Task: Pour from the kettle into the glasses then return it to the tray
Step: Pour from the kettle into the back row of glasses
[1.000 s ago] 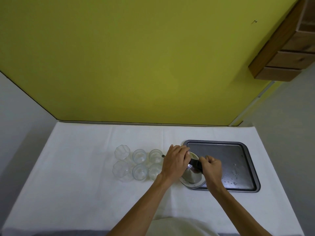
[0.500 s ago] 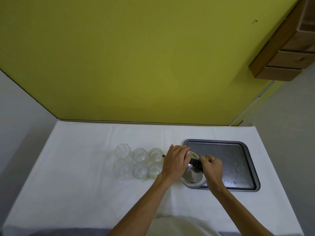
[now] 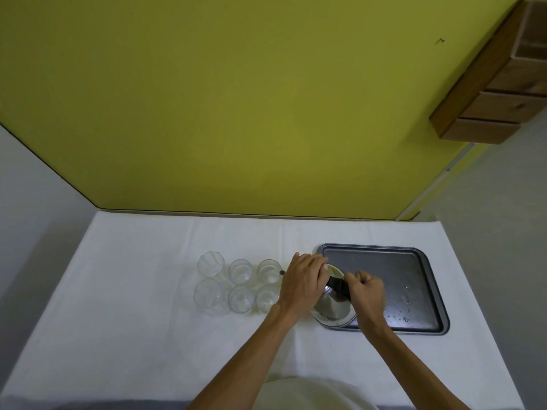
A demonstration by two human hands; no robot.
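A shiny steel kettle [image 3: 334, 309] with a black handle hangs over the left edge of the dark baking tray [image 3: 414, 267]. My right hand [image 3: 367, 294] is shut on the black handle. My left hand [image 3: 303, 281] covers the kettle's top and left side, fingers curled over it. The spout tip pokes out left of that hand, right beside the back right glass [image 3: 268, 271]. Several clear glasses [image 3: 241, 287] stand in two rows left of the kettle; the right ones hold some liquid.
The table carries a white cloth [image 3: 142, 306]. Water drops lie on the tray's right side [image 3: 407, 306]. A yellow wall rises behind the table, and a wooden shelf [image 3: 497, 93] hangs at the upper right.
Both hands and the kettle have stayed almost in place; the right hand has shifted very slightly on the handle.
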